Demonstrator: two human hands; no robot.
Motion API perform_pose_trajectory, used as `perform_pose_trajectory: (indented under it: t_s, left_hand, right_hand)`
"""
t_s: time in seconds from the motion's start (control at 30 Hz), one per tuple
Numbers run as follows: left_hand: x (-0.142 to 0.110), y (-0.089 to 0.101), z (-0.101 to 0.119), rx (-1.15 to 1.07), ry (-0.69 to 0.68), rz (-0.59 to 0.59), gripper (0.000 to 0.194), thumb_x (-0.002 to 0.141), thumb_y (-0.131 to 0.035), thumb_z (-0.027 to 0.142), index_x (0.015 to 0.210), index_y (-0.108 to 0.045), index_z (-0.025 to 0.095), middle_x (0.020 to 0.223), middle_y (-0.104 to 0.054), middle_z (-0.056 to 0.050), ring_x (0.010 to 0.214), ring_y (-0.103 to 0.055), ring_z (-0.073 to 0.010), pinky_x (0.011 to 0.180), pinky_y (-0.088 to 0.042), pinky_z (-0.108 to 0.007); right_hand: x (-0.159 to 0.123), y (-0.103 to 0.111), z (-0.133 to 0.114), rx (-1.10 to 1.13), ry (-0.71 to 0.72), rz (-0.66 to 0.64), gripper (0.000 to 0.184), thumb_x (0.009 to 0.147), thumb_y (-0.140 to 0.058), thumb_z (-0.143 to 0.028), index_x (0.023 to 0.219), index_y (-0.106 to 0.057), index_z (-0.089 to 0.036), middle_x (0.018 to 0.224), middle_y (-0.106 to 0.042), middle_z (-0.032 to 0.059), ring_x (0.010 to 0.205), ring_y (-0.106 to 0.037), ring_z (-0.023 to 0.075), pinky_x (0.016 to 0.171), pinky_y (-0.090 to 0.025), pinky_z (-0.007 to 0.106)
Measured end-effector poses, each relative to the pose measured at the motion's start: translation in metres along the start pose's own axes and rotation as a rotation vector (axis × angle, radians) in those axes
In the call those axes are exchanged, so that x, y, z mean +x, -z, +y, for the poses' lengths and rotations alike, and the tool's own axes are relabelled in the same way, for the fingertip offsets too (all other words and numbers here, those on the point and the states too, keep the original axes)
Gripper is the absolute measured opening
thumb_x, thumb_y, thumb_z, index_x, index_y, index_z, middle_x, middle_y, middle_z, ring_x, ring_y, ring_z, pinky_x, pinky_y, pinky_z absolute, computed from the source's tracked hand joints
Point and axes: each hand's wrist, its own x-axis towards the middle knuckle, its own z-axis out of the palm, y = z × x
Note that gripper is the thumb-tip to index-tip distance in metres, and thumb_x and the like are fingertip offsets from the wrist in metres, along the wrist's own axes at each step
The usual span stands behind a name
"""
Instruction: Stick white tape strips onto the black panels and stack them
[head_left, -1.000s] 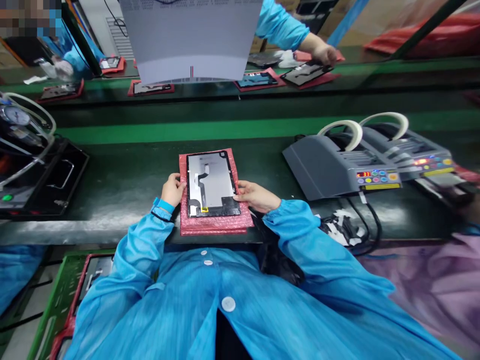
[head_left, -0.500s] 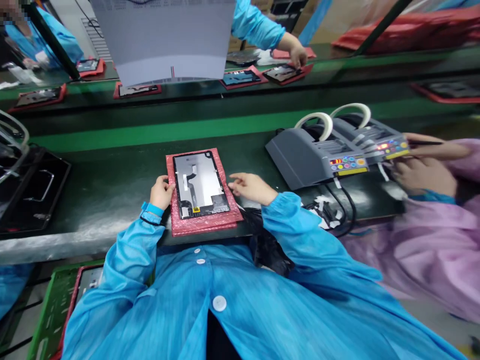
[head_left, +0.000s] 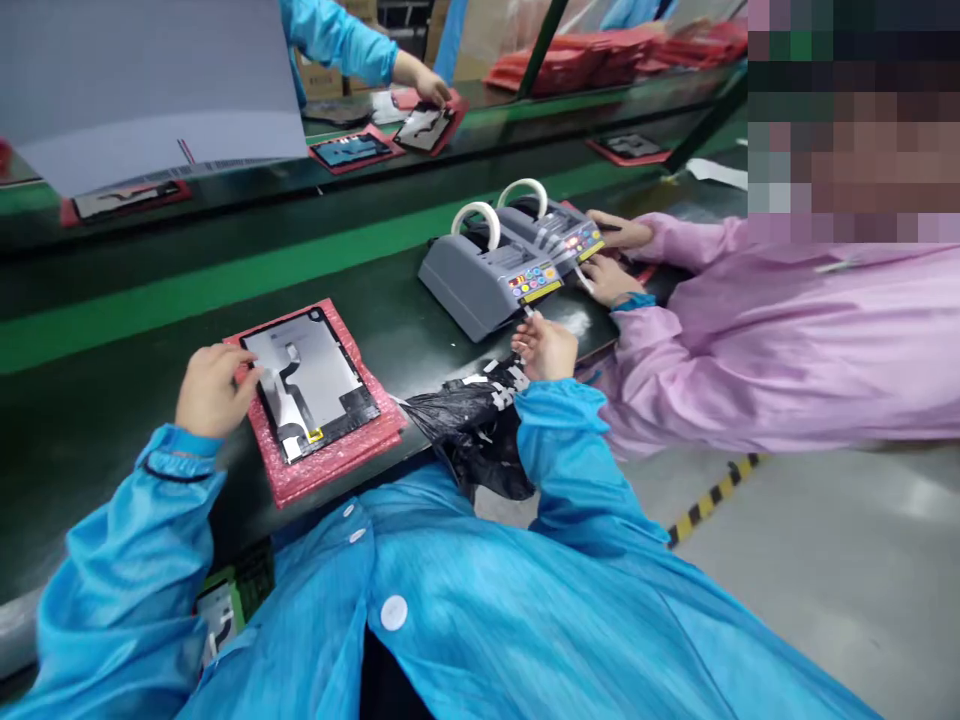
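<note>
My right hand [head_left: 551, 350] has reached the dispenser [head_left: 471, 284], fingers clamped on tape [head_left: 529, 311], shifting work there; whether my left hand [head_left: 213, 388] grips, I can't tell

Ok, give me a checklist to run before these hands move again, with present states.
1. Panel lying on red bubble wrap: ok.
2. Left hand at the panel's left edge: ok.
3. Right hand at the near tape dispenser: ok.
4. White strip firmly pinched by the right hand: cannot tell.
5. Area beside the right hand free of white scraps: not ok.
</note>
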Motion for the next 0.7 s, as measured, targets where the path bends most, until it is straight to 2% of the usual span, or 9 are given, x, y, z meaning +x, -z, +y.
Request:
perform_pose_trajectory:
  t_s: [0.07, 0.13, 0.2, 0.27, 0.33, 0.4, 0.47, 0.6, 0.7]
  left_hand:
    - [0.005, -0.011, -0.001, -0.027, -0.042, -0.051, 0.018, 0.073, -0.05, 0.036, 0.075, -0.064, 0.024, 0.091, -0.066, -0.007, 0.093, -0.056, -0.0261, 0.095, -0.039, -0.046]
    - [0.007, -0.023, -0.005, -0.043, -0.077, -0.132, 0.022, 0.077, -0.047, 0.033, 0.08, -0.067, 0.024, 0.1, -0.067, -0.007, 0.101, -0.053, -0.0261, 0.099, -0.035, -0.047]
    - [0.006, -0.033, -0.012, -0.057, -0.109, -0.231, 0.027, 0.081, -0.045, 0.031, 0.089, -0.069, 0.023, 0.111, -0.066, -0.007, 0.11, -0.049, -0.026, 0.102, -0.031, -0.047]
    - [0.006, -0.04, -0.018, -0.073, -0.111, -0.319, 0.029, 0.081, -0.047, 0.03, 0.098, -0.069, 0.023, 0.12, -0.063, -0.006, 0.12, -0.043, -0.0268, 0.105, -0.026, -0.047]
    - [0.007, -0.044, -0.022, -0.099, -0.088, -0.368, 0.029, 0.08, -0.052, 0.031, 0.103, -0.068, 0.024, 0.125, -0.06, -0.006, 0.126, -0.037, -0.0282, 0.107, -0.02, -0.049]
    - [0.007, -0.046, -0.025, -0.141, -0.073, -0.382, 0.03, 0.077, -0.058, 0.033, 0.104, -0.068, 0.026, 0.126, -0.06, -0.006, 0.129, -0.034, -0.0295, 0.109, -0.015, -0.051]
    - [0.008, -0.047, -0.029, -0.182, -0.085, -0.386, 0.033, 0.074, -0.063, 0.037, 0.105, -0.068, 0.028, 0.127, -0.059, -0.005, 0.129, -0.033, -0.0306, 0.109, -0.013, -0.052]
    - [0.006, -0.049, -0.036, -0.159, -0.152, -0.389, 0.04, 0.075, -0.064, 0.043, 0.112, -0.065, 0.029, 0.131, -0.056, -0.005, 0.128, -0.033, -0.032, 0.108, -0.012, -0.053]
    - [0.004, -0.054, -0.042, -0.095, -0.218, -0.387, 0.043, 0.079, -0.058, 0.048, 0.118, -0.061, 0.029, 0.134, -0.053, -0.006, 0.127, -0.034, -0.0317, 0.107, -0.013, -0.054]
  right_hand:
    - [-0.001, -0.003, -0.001, -0.093, 0.091, 0.098, 0.024, 0.076, -0.06, -0.029, 0.059, -0.045, -0.02, 0.049, -0.046, -0.0049, 0.041, -0.044, 0.0066, 0.042, -0.043, 0.02]
    - [-0.01, -0.002, 0.0, -0.176, 0.246, 0.183, 0.025, 0.075, -0.059, -0.026, 0.056, -0.044, -0.022, 0.049, -0.044, -0.0048, 0.04, -0.042, 0.0073, 0.042, -0.04, 0.021]
    - [-0.026, -0.003, 0.002, -0.184, 0.404, 0.171, 0.023, 0.074, -0.058, -0.029, 0.056, -0.045, -0.023, 0.05, -0.046, -0.0036, 0.041, -0.041, 0.0083, 0.041, -0.037, 0.022]
    - [-0.047, -0.01, 0.005, -0.166, 0.456, -0.018, 0.02, 0.072, -0.061, -0.036, 0.06, -0.05, -0.023, 0.052, -0.049, -0.0024, 0.043, -0.042, 0.0092, 0.041, -0.036, 0.023]
    - [-0.069, -0.031, 0.01, -0.197, 0.394, -0.33, 0.023, 0.069, -0.063, -0.043, 0.066, -0.054, -0.022, 0.055, -0.053, -0.0017, 0.045, -0.045, 0.0095, 0.043, -0.037, 0.023]
    - [-0.089, -0.066, 0.016, -0.278, 0.306, -0.65, 0.027, 0.07, -0.063, -0.047, 0.068, -0.056, -0.021, 0.055, -0.053, -0.0018, 0.047, -0.046, 0.0094, 0.045, -0.038, 0.022]
    - [-0.102, -0.109, 0.023, -0.375, 0.295, -0.88, 0.024, 0.074, -0.06, -0.042, 0.068, -0.057, -0.019, 0.053, -0.052, -0.0026, 0.049, -0.045, 0.0092, 0.049, -0.038, 0.022]
    - [-0.117, -0.189, 0.039, -0.677, 0.392, -1.097, 0.015, 0.077, -0.056, -0.022, 0.063, -0.056, -0.017, 0.056, -0.054, -0.0021, 0.057, -0.048, 0.0108, 0.058, -0.039, 0.024]
    - [-0.125, -0.219, 0.046, -0.924, 0.428, -1.151, 0.014, 0.081, -0.053, -0.02, 0.069, -0.06, -0.015, 0.065, -0.061, 0.0013, 0.064, -0.053, 0.0129, 0.063, -0.04, 0.025]
